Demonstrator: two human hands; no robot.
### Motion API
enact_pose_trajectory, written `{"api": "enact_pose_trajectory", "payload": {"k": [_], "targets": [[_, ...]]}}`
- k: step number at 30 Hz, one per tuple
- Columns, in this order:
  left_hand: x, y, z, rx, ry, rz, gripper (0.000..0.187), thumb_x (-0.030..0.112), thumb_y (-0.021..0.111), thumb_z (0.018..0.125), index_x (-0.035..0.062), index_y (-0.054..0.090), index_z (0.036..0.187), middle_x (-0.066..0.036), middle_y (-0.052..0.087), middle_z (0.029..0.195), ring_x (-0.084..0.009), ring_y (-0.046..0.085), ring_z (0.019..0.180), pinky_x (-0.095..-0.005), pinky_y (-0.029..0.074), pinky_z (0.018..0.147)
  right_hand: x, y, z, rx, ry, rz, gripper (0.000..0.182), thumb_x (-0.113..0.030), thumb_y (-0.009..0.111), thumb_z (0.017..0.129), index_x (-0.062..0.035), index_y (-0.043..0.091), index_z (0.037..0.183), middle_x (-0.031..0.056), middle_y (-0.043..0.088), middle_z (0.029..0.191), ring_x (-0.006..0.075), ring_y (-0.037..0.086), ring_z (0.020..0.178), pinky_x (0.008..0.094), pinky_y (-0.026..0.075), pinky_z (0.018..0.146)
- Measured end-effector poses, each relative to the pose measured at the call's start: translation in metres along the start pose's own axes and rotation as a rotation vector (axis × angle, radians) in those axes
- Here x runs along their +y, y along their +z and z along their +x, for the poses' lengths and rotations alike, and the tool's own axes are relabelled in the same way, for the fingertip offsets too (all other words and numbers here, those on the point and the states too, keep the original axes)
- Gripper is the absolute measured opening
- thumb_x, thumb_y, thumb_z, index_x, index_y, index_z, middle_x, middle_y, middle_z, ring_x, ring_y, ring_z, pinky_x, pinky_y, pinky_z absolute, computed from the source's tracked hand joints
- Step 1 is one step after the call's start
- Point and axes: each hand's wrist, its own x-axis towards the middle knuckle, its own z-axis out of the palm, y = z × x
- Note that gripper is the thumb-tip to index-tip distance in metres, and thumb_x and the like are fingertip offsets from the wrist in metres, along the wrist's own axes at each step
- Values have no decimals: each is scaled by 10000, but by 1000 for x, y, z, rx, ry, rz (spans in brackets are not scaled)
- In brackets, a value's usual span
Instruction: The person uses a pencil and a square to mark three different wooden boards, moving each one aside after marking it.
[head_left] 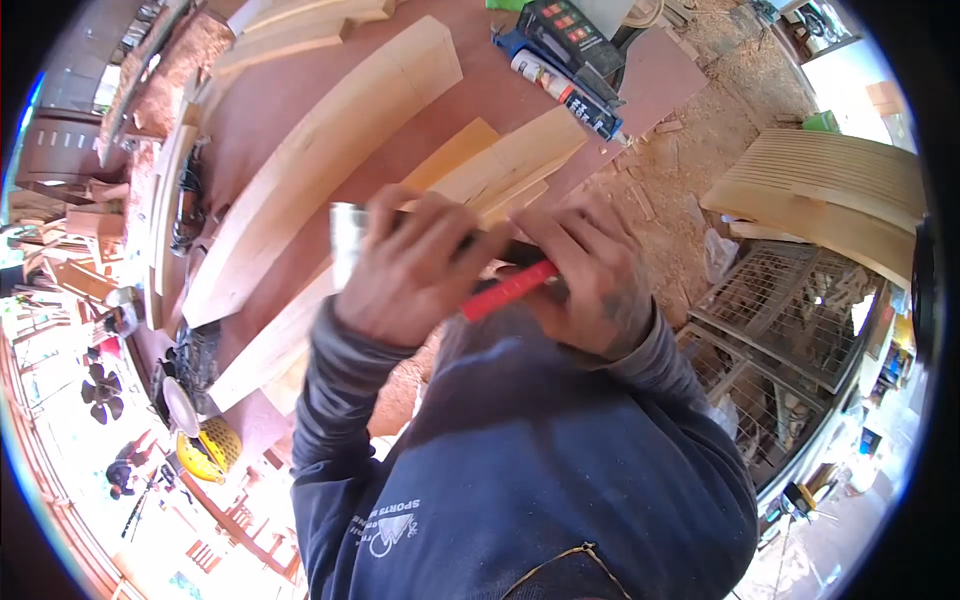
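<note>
Both hands are raised together in front of my chest, over the near edge of the work table, and they are slightly blurred. My left hand [410, 265] is closed with bent fingers around something mostly hidden. A pale, shiny flat piece [346, 243] sticks out on its far left side. Between the hands shows part of a dark object [520, 252], whose kind I cannot make out. My right hand [595, 275] is closed too, and a red flat stick [510, 290] juts out of it toward the left hand.
Curved wooden boards [330, 150] lie on the reddish table [400, 150]. A sealant tube [565, 92] lies beside a black box [575, 40]. On the right are stacked curved slats [820, 180] and a wire-mesh crate [775, 310]. A yellow hard hat-like object [208, 452] lies left. Shavings cover the floor.
</note>
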Motion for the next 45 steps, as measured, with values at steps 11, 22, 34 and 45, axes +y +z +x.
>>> {"api": "enact_pose_trajectory", "payload": {"k": [11, 22, 34, 45], "targets": [[-22, 33, -131, 41, -719, 230, 853, 494, 873, 641, 1, 578, 1271, -229, 634, 1149, -441, 593, 1077, -535, 449, 969, 130, -139, -136, 97, 715, 490, 282, -254, 741, 918, 23, 684, 905, 32, 686, 801, 111, 603, 750, 271, 468, 692], [-73, 41, -113, -99, -904, -159, 521, 438, 812, 771, 30, 734, 1085, -216, 735, 994, -361, 710, 915, -440, 540, 836, 157, -172, -132, 398, 690, 540, 319, -343, 734, 925, -26, 696, 927, -20, 603, 737, 84, 518, 666, 257, 366, 594], [-112, 123, -133, 237, -779, 52, 336, 239, 732, 881, 63, 696, 1166, -216, 664, 1144, -402, 650, 1049, -479, 518, 909, 139, -55, -162, 545, 893, 711, 309, -285, 698, 972, -9, 647, 1101, 62, 691, 914, 139, 650, 836, 300, 468, 655], [26, 63, 32, 237, -530, -1118, 444, 256, 589, 1017, -91, 569, 1294, -172, 718, 957, -199, 699, 912, -347, 553, 839, 8, 32, -60, 68, 337, 543, 597, -239, 759, 867, 48, 528, 1337, 119, 591, 1186, 197, 606, 921, 305, 497, 795]]}}
